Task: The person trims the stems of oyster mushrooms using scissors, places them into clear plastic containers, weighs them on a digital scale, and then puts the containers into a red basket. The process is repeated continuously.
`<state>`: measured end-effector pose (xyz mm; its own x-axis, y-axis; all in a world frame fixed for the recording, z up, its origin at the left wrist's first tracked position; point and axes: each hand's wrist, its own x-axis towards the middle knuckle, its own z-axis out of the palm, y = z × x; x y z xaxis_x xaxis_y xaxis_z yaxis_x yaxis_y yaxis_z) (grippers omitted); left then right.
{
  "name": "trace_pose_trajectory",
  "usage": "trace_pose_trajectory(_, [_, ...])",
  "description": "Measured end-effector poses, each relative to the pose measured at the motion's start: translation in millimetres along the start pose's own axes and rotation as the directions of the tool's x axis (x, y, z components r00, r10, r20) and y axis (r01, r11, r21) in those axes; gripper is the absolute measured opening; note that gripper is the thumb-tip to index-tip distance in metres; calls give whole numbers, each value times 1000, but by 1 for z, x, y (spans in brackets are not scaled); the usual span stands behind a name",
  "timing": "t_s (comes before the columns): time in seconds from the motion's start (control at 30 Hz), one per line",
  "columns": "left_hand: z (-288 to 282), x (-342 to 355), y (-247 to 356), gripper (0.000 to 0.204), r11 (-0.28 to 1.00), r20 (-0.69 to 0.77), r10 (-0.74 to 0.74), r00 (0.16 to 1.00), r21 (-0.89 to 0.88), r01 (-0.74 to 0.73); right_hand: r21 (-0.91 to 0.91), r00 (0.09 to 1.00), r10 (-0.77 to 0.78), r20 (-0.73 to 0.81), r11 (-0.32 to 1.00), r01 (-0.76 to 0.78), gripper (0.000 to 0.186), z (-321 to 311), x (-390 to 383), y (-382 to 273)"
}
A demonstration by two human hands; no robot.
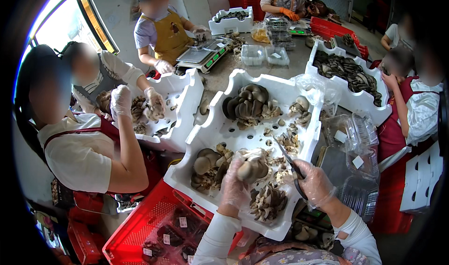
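Note:
In my left hand (232,184), gloved in clear plastic, is a cluster of oyster mushrooms (252,167) with grey caps, held over a white foam box (187,183). My right hand (314,184), gloved the same way, grips dark-handled scissors (295,169), their blades pointing up and left, just right of the cluster. Inside the box lie a large mushroom clump (248,102) at the far end, a smaller one (206,164) by the left wall and another clump (267,202) near the front. Trimmed pieces (286,141) are scattered along the right side.
Clear plastic punnets (353,134) are stacked at right. A red crate (135,232) with packed bags stands lower left. Other foam boxes (182,120) (343,78) flank mine. Co-workers (89,152) stand around the table, with a scale (203,57) at the far left.

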<state>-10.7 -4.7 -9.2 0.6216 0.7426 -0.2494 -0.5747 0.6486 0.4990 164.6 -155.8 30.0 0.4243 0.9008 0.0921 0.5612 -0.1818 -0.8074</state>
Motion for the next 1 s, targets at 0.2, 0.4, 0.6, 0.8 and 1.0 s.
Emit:
trace_pose_trajectory(0.2, [-2, 3, 9, 43, 947, 174, -19, 985, -313, 73, -497, 987, -152, 42, 854, 153, 44, -22, -2, -4])
trace_pose_trajectory(0.4, [-13, 1, 14, 53, 950, 236, 13, 972, -305, 62, -566, 964, -18, 264, 807, 170, 32, -25, -4, -14])
trace_pose_trajectory(0.6, [-2, -32, 1, 37, 994, -23, -61, 998, -92, 59, -547, 975, -143, 170, 809, 214, 38, -68, -40, -4])
trace_pose_trajectory(0.8, [31, -48, -35, 40, 951, 206, -87, 975, 308, 20, -410, 933, -215, -290, 908, 82, 51, -145, -117, 34])
trace_pose_trajectory(1.0, [124, -73, -121, 81, 731, 194, -387, 901, 660, 172, -290, 826, 5, -563, 935, -204, 47, -190, -210, 60])
